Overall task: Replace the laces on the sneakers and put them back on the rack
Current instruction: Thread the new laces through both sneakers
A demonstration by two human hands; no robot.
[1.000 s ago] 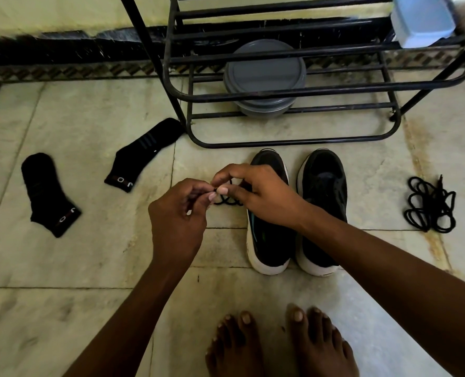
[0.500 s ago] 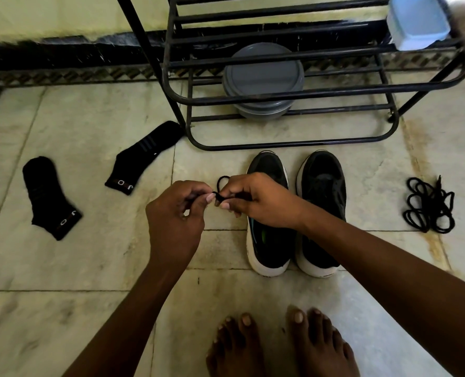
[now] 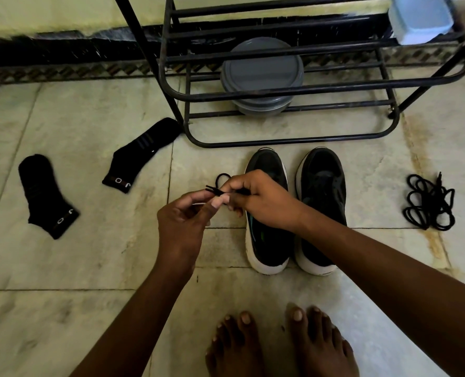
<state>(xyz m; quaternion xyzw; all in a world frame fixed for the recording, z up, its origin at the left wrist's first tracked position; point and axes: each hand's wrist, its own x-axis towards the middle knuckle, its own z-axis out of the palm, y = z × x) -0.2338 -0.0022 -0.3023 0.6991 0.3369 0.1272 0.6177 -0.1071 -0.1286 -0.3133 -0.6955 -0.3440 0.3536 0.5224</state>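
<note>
Head view shows us 2 black fabric sneakers with white soles, side by side on the pale marble floor [image 3: 90,254], just in front of the black tubular metal rack [image 3: 307,89]. We judge the sneaker nearer our left [image 3: 269,240] to be unlaced. The other sneaker [image 3: 324,191] is too dark to tell.

1. Hand state: our left hand [image 3: 182,221] pinches a thin black cord lace [image 3: 220,176] between thumb and forefinger. Our right hand [image 3: 258,200] has its fingers curled round the same lace, above the unlaced sneaker. The 2 hands touch at the fingertips.
2. Lace position: 1 small loop stands above the right knuckles, and 2 ends project to the left.
3. Step in hand, as we judge it: pairing the 2 ends before threading. No sneaker is on the rack yet.
4. Next move: we would carry the ends to the eyelets nearest the toe. This calls for a fine pinch close to each tip.
5. Spare stock: a coiled bundle of black lace [image 3: 430,202] lies well apart, to the right.
</note>
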